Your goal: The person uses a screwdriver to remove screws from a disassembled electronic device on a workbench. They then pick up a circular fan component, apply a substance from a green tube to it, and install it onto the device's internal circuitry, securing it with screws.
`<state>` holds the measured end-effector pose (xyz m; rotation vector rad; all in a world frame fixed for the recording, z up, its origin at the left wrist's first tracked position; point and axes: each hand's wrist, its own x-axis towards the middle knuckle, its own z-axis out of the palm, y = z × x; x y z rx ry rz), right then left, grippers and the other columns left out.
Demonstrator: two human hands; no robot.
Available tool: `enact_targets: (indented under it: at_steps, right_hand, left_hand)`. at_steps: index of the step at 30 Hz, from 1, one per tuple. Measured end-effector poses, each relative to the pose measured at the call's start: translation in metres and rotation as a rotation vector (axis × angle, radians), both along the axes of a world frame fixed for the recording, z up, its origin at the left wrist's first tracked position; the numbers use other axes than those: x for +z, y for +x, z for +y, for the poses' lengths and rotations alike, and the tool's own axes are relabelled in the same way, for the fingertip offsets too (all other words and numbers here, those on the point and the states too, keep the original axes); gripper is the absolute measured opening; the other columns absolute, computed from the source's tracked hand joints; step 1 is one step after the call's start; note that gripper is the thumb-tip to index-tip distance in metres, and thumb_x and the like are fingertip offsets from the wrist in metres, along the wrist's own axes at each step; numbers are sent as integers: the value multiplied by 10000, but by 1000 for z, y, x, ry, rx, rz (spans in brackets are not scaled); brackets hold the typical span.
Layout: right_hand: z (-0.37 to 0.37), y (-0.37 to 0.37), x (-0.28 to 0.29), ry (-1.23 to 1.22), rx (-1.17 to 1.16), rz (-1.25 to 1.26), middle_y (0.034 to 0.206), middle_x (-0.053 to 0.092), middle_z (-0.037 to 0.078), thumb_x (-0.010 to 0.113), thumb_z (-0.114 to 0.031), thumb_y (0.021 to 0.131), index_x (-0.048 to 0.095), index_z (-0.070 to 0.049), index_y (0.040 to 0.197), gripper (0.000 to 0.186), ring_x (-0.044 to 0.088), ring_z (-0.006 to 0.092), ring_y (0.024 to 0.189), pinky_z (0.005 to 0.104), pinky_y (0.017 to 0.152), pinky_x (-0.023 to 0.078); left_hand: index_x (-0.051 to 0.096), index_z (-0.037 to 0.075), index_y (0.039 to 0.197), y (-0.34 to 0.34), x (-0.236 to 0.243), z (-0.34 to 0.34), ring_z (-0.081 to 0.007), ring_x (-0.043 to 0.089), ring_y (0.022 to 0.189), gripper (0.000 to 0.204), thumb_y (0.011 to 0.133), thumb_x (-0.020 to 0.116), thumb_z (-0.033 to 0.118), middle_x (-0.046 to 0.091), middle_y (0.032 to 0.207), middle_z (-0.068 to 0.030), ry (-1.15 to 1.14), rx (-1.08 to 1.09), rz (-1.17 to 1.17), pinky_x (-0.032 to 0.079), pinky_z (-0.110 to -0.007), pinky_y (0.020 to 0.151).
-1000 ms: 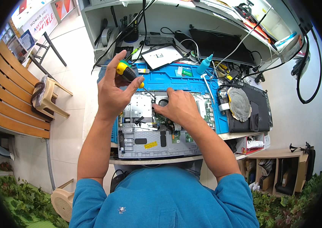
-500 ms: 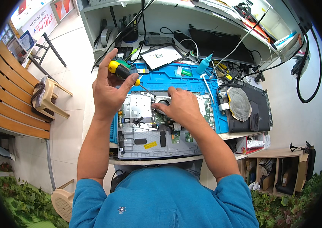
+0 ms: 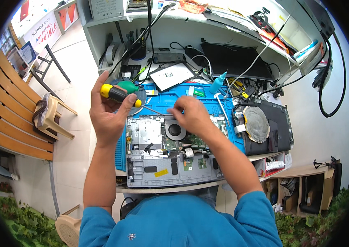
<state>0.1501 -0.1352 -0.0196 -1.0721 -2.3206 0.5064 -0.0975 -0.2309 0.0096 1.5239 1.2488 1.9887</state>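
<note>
My left hand (image 3: 110, 117) grips a yellow-and-black screwdriver (image 3: 116, 94), held above the left back of an opened laptop base (image 3: 193, 179), its thin shaft angled rightward and down. My right hand (image 3: 191, 117) is pinched near the screwdriver's tip at the laptop's back edge; whatever it holds is too small to make out. Below that hand the round cooling fan (image 3: 175, 130) shows among boards, a metal plate and ribbon cables. The laptop lies on a blue repair mat (image 3: 121, 152).
A teal bottle (image 3: 217, 84) stands behind the laptop. Right of it lies a black laptop (image 3: 279, 121) under a grey round pad (image 3: 256, 123). Cables hang before a shelf holding a dark screen (image 3: 234, 59). A wooden bench (image 3: 14, 107) is at left.
The view has shifted, so the desk appears lower. My left hand has moved left with the screwdriver. My right hand has risen from over the fan to the back edge, uncovering the fan.
</note>
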Motion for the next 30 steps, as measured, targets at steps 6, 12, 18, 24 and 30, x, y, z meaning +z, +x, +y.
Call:
enact_targets:
  at_steps: [6,12,18,24,30]
  right_hand:
    - [100,-15,-4,162,-52,-20,987,780,199,811,-218,958,810,-20,930,200,744,424,964,519,870,582]
    - [138,-35,4,-48,-106,-227,1104,810,183,785,-171,951,857,-41,1101,211,742,406,1067,491,972,587]
    - [156,25,-1,232,-24,-465,1172,791,79,792,-16,828,858,-86,1082,271,693,328,1208,470,1012,601]
    - [149,33,-10,330,32,-420,1055,778,62,775,-32,830,843,-83,987,178,705,304,1127,456,935,620]
    - [101,33,9,393,82,-410,973,761,75,740,-15,823,820,-68,907,128,709,294,1061,440,856,635]
  left_hand:
    - [419,61,1665,-9,3,2,-119,707,1036,806,986,851,29,709,1104,-70,-5,51,42,613,-292,1000]
    - [409,61,1672,-18,-2,2,-106,678,1008,819,983,848,10,695,1109,-71,-41,60,23,594,-271,964]
    - [392,75,1686,-23,-2,1,-104,664,998,840,983,847,2,689,1124,-80,-51,71,38,582,-265,955]
    - [396,71,1685,-21,-5,5,-110,664,1007,839,982,848,2,695,1106,-74,-69,60,31,578,-267,959]
    - [398,66,1686,-21,-9,6,-112,662,1005,837,982,845,-3,695,1092,-71,-75,45,20,574,-270,969]
